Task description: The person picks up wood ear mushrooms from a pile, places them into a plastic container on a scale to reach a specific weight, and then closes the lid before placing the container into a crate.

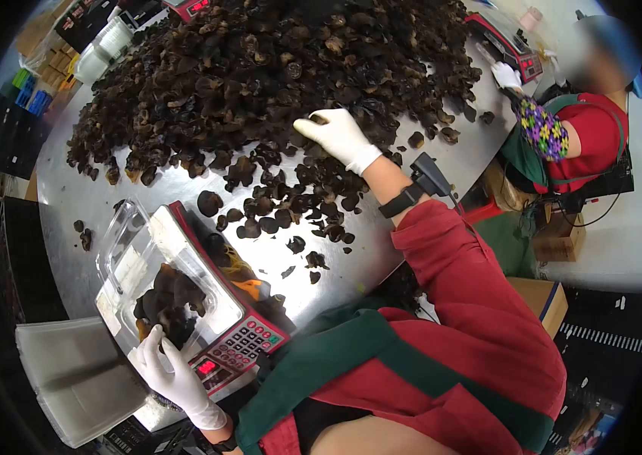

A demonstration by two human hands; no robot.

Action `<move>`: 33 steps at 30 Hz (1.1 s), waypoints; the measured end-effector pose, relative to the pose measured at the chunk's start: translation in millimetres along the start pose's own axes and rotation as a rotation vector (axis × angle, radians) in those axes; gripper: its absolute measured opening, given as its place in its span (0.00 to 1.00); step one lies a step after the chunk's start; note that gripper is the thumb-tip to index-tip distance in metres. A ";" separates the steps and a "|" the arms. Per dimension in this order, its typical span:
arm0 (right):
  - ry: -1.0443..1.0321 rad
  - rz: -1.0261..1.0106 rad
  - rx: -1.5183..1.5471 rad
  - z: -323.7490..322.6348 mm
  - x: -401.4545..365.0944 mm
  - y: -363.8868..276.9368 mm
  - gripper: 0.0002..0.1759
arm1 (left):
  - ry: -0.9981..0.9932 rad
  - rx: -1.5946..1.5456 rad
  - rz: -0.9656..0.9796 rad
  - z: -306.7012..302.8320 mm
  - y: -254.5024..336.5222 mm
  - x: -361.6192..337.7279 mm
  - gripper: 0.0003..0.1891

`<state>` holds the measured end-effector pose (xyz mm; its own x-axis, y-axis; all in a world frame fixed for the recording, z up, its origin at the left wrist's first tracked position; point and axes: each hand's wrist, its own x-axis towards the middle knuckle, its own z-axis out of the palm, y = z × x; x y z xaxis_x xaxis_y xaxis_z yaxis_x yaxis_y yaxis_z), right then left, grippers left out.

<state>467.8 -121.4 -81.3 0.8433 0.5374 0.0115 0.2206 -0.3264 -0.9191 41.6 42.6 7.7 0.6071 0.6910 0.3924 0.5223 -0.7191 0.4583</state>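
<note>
white-gloved right hand (340, 140) curls its fingers into the mushroom heap (260, 68) on the worktop (63, 220), grip unclear; left hand (173, 375) spreads fingers wide on the clear tray (120, 231), steadying it on the scale (241, 341)

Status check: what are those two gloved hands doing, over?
Right hand on mushroom pile, grip unclear. Left hand spread on clear tray atop scale. Loose mushrooms scattered between.

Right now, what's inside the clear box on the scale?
Dark mushroom pieces fill one end of the clear box, by the left hand. They cover the box's floor beneath them.
</note>
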 end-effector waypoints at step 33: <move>-0.940 -0.881 0.058 202.9 -92.4 -183.0 0.18 | 0.076 0.170 0.045 -23.8 -11.5 27.6 0.15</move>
<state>250.1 46.4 5.9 -0.2469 0.8991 0.3614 0.4817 0.4375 -0.7593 38.2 71.7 32.3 0.5887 0.6566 0.4714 0.5929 -0.7472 0.3003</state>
